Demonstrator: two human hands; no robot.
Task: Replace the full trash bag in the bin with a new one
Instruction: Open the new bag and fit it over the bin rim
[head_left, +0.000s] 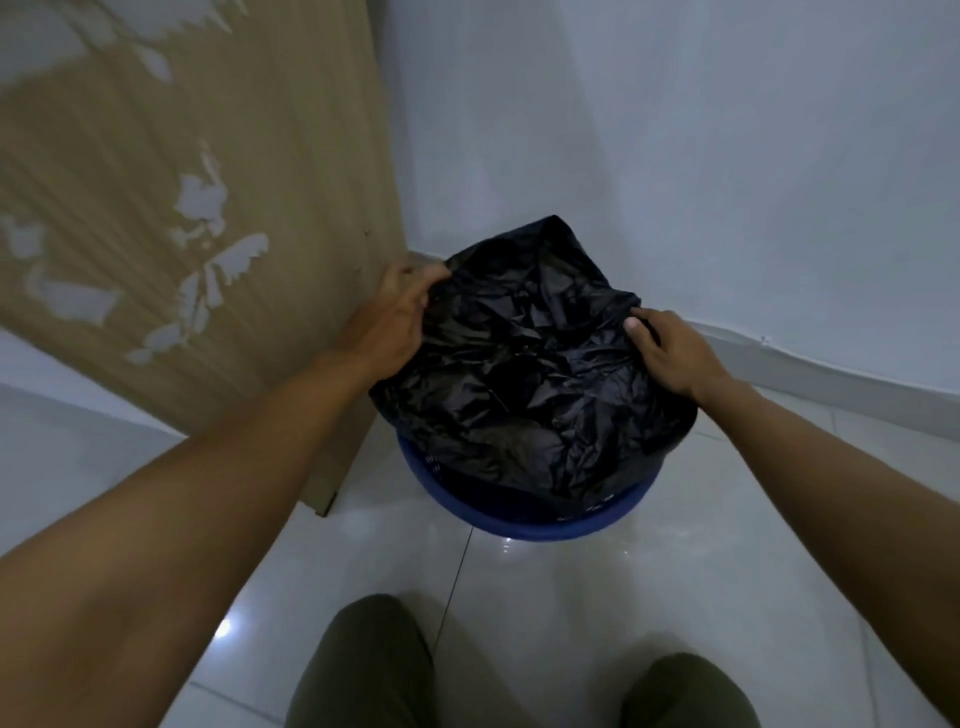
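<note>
A crumpled black trash bag (524, 374) lies over the top of a round blue bin (524, 525) that stands on the floor in the room's corner. The bag covers most of the bin's mouth, and only the near blue rim shows. My left hand (395, 317) grips the bag's far left edge, fingers curled into the plastic. My right hand (670, 353) pinches the bag's right edge, thumb on top. The bin's inside is hidden by the bag.
A tall brown cardboard sheet (208, 234) with torn white patches leans against the wall just left of the bin. White walls (675, 130) meet behind it. Glossy white floor tiles (571, 597) lie in front, and my knees (374, 670) show at the bottom.
</note>
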